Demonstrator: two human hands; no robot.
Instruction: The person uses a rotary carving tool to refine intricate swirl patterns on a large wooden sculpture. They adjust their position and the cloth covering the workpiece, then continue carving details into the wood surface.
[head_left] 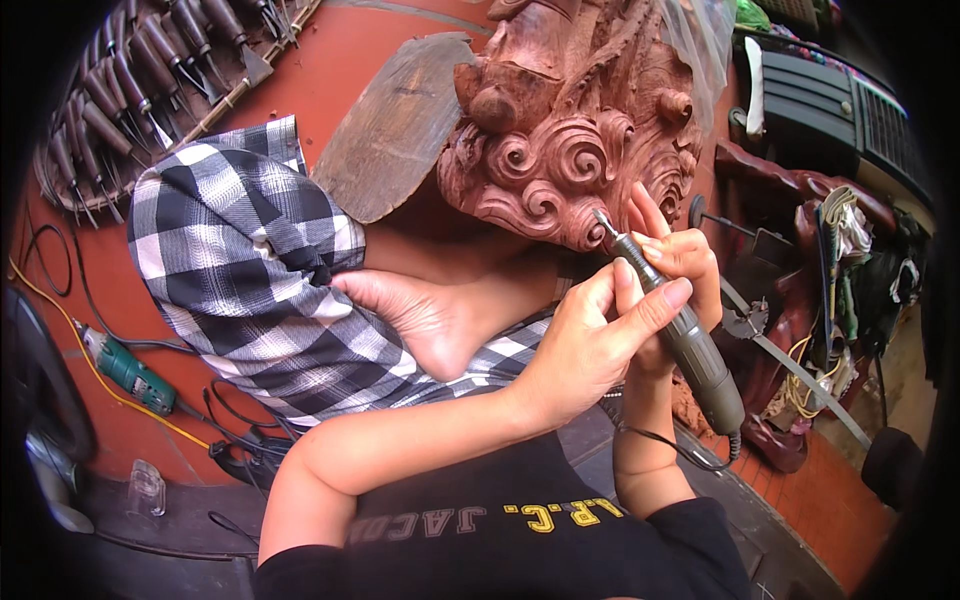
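A grey rotary tool handpiece (697,358), with a cord from its rear end, slants up and left toward a reddish wood carving (560,150) covered in swirling scrolls. Its thin metal bit lies at the lower edge of a scroll; whether it touches cannot be told. My right hand (695,262) is wrapped round the handpiece near its front, one finger stretched toward the carving. From the left, my left hand (588,345) grips the same tool, its thumb lying across the top of the body.
A flat weathered board (395,130) leans beside the carving, above my bare foot (430,315). Several wooden-handled chisels (130,85) fill a woven tray at the upper left. A green power tool (130,372) and cords lie on red tiles. Dark wood pieces and clutter stand right.
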